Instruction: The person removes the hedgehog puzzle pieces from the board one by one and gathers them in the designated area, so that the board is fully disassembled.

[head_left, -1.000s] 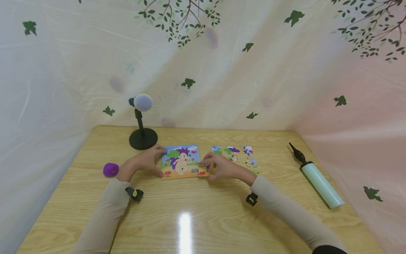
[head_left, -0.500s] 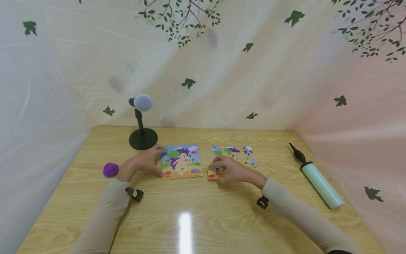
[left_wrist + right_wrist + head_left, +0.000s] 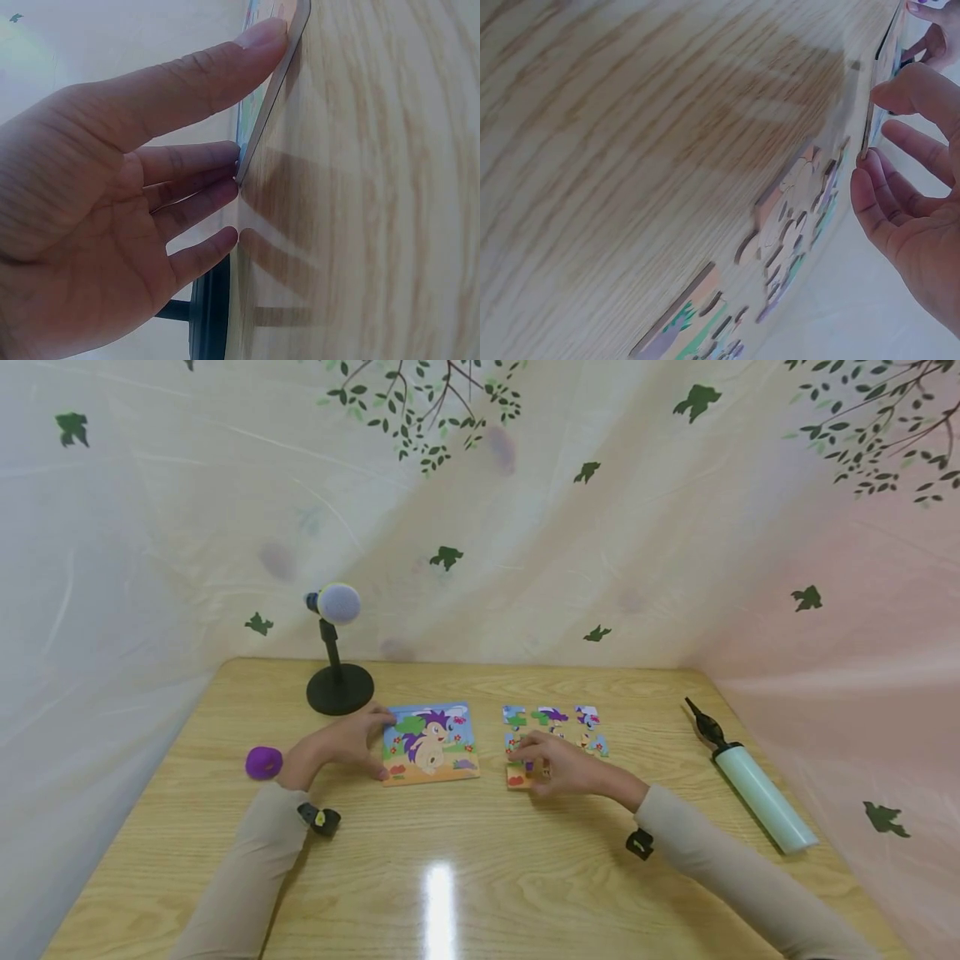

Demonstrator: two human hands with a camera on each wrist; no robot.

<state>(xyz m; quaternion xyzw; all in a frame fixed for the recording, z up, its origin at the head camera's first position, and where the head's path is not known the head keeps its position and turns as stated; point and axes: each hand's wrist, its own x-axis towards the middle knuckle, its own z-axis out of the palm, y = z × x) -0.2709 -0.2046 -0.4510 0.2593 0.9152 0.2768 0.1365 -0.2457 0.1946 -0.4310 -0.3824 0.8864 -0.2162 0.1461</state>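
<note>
The right hand (image 3: 564, 768) has slid its piece (image 3: 517, 778) away from the board (image 3: 431, 743), pinching it; loose pieces (image 3: 555, 717) lie just beyond. The left hand (image 3: 337, 745), fingers straight, presses the board's edge.

The puzzle board (image 3: 431, 743) lies flat near the middle of the worktop, a square picture of a purple-spined hedgehog on green grass under blue sky, its lower right corner missing a piece. Just right of it, apart from the board, the puzzle piece (image 3: 519, 775) with orange ground and red spots lies at the near end of the loose pieces (image 3: 555, 727).
</note>
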